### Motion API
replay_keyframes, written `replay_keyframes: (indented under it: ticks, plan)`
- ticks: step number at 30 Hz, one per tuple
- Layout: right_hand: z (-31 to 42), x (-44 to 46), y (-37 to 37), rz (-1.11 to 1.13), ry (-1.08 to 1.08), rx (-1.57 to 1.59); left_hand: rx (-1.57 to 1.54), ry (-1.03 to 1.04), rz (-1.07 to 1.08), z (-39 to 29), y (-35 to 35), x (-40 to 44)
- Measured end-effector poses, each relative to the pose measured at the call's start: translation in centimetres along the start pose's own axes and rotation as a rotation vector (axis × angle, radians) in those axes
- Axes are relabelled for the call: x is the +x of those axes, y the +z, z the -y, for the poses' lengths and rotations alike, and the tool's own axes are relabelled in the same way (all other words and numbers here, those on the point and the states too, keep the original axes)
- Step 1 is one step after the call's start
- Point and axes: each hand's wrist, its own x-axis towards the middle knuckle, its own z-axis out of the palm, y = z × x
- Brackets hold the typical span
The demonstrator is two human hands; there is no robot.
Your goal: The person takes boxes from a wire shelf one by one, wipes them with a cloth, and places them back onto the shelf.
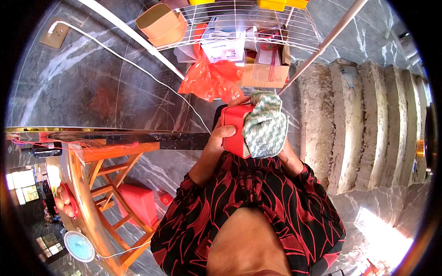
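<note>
A red box (235, 120) is held in front of my chest, with my left hand (222, 134) wrapped round its left side, the thumb across the face. Over the right side of the box lies a green and white cloth (266, 129). My right hand is hidden behind this cloth; only the forearm shows below it. Just beyond the box hangs a red plastic bag (212, 76) at the front of a white wire rack (235, 16).
Brown containers (161, 23) and a cardboard box (264, 76) are on the rack. Concrete steps (340, 129) rise at the right. At the left are a wooden ladder-like frame (113, 193), a red bin (140, 202) and a white cable (138, 66).
</note>
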Motion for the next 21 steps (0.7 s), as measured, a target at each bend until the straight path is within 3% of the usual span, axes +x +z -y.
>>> replay_keyframes:
  ticks: [7, 9, 10, 12, 18, 20, 21]
  plan:
    - [-0.7, 0.5, 0.6, -0.120, 0.110, 0.283, 0.019, 0.040, -0.053, 0.3, -0.4, -0.7]
    - [-0.6, 0.8, 0.3, -0.046, 0.064, -0.065, -0.069, 0.028, -0.018, 0.0, -0.7, -0.6]
    - [-0.4, 0.7, 0.2, -0.045, 0.065, -0.065, -0.135, 0.024, -0.007, -0.2, -0.6, -0.7]
    - [0.0, 0.7, 0.0, -0.010, -0.168, -0.118, -0.143, 0.036, -0.021, -0.3, -0.7, -0.6]
    - [-0.3, 0.9, -0.5, -0.013, -0.072, -0.040, -0.262, -0.082, 0.010, -1.5, -0.6, -1.3]
    - [-0.2, 0.9, -0.4, -0.025, -0.051, -0.032, -0.370, -0.111, 0.049, 0.4, -4.6, -2.2]
    - [-0.2, 1.0, -0.5, -0.024, -0.046, -0.029, -0.312, -0.055, -0.103, 1.1, -5.6, -2.6]
